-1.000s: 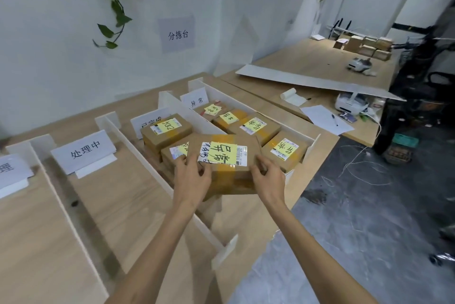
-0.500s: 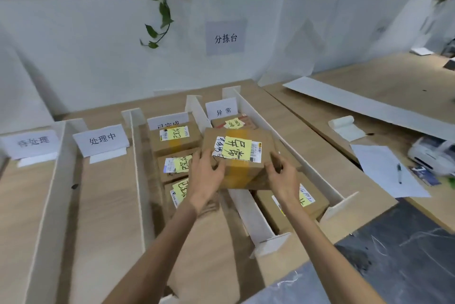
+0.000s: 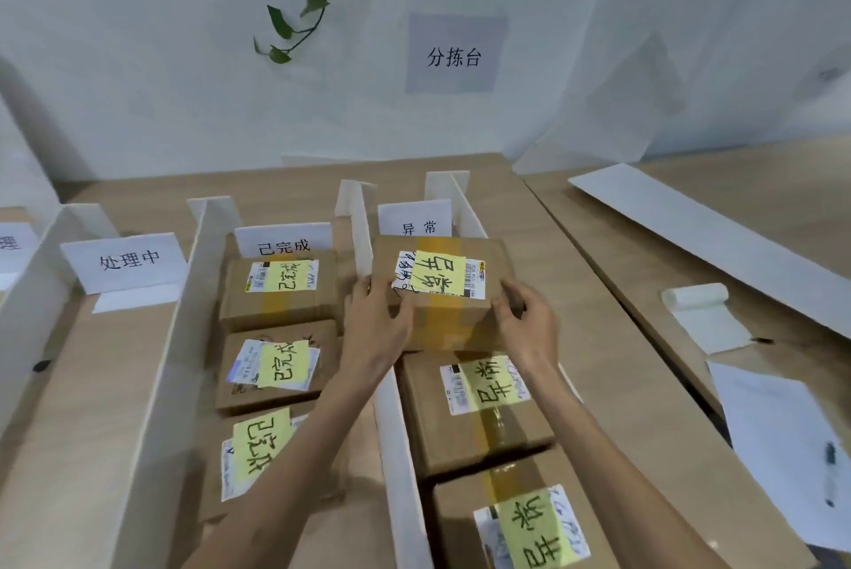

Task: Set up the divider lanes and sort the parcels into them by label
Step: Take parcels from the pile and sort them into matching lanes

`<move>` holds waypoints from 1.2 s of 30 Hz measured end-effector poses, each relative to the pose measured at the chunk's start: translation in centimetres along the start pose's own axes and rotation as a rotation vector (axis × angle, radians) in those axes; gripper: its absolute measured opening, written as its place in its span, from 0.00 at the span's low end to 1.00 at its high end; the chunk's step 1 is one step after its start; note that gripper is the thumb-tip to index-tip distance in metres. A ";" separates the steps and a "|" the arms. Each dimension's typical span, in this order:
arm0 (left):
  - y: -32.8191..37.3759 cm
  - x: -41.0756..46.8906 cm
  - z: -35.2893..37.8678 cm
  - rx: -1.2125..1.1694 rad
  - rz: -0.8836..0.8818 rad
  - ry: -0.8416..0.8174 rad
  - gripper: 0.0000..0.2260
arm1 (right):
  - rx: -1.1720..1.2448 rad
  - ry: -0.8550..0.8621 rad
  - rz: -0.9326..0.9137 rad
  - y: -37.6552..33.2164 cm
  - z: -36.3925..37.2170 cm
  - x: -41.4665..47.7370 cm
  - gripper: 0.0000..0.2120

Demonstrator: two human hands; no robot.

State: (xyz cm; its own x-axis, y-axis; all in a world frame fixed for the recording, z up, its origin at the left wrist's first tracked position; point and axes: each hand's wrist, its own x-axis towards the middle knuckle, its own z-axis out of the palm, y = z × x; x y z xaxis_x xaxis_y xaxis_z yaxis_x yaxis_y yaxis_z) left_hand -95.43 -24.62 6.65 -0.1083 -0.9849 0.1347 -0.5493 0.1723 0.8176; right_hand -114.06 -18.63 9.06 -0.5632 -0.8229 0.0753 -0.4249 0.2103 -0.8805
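Over the far end of the rightmost lane [image 3: 469, 218], left hand [image 3: 377, 322] and right hand [image 3: 527, 326] grip the ends of a brown cardboard parcel with yellow note [image 3: 444, 292]; white board dividers [image 3: 398, 439] stand, five parcels [image 3: 474, 407] lie sorted, so completion appears near.

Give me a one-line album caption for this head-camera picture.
Left hand and right hand grip a yellow-labelled parcel just before the 异常 lane sign.
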 end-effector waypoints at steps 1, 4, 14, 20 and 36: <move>-0.2 1.5 1.0 -0.004 0.002 -0.007 0.16 | -0.008 -0.006 0.002 0.4 0.3 1.9 0.16; -0.9 5.6 3.2 -0.009 -0.029 -0.023 0.19 | -0.020 -0.024 -0.016 1.3 1.5 7.0 0.17; -2.5 14.6 6.6 0.009 -0.106 0.031 0.18 | 0.054 -0.175 -0.030 4.1 6.5 18.1 0.21; -3.2 15.2 9.4 0.047 -0.154 0.071 0.18 | 0.027 -0.275 -0.022 6.6 7.1 21.0 0.21; 0.3 7.1 5.1 0.260 -0.105 0.052 0.21 | -0.163 -0.500 -0.355 1.1 6.6 14.7 0.19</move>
State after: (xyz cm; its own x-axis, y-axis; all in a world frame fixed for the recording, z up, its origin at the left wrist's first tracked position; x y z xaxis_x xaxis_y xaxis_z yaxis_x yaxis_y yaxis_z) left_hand -100.63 -31.49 4.96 -0.0010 -0.9959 0.0908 -0.7504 0.0608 0.6582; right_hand -118.15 -33.95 6.07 0.0142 -0.9961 0.0869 -0.6499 -0.0752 -0.7563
